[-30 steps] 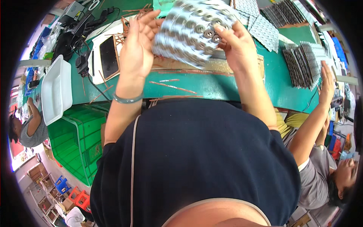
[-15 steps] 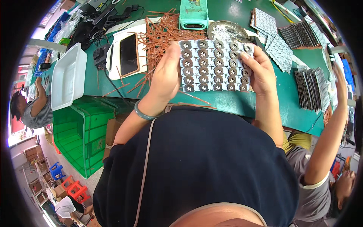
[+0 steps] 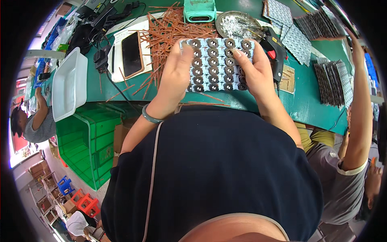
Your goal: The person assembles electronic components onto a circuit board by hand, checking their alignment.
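A light grey panel (image 3: 219, 66) with rows of dark round pieces, each with a pale mark in its middle, is held up over the near edge of the green table. My left hand (image 3: 175, 74) is closed on its left edge, the thumb blurred over the front. The right edge is gripped by my right hand (image 3: 258, 72), whose thumb lies on the front face among the round pieces. The fingers behind the panel are hidden. Just right of my right hand lies a black hand tool (image 3: 276, 60) with a red button.
Thin reddish-brown sticks (image 3: 167, 30) are heaped behind my left hand, beside a phone (image 3: 132, 56). A round metal dish (image 3: 238, 26) and a teal bin (image 3: 200, 9) stand beyond. Stacked panels (image 3: 332, 82) sit right, near a co-worker's arm (image 3: 360, 92). A white tub (image 3: 70, 82) stands left.
Both hands have shifted the panel leftward, and it looks narrower, with fewer columns of round pieces showing. The black tool right of it has come into sight. The co-worker's raised arm has moved.
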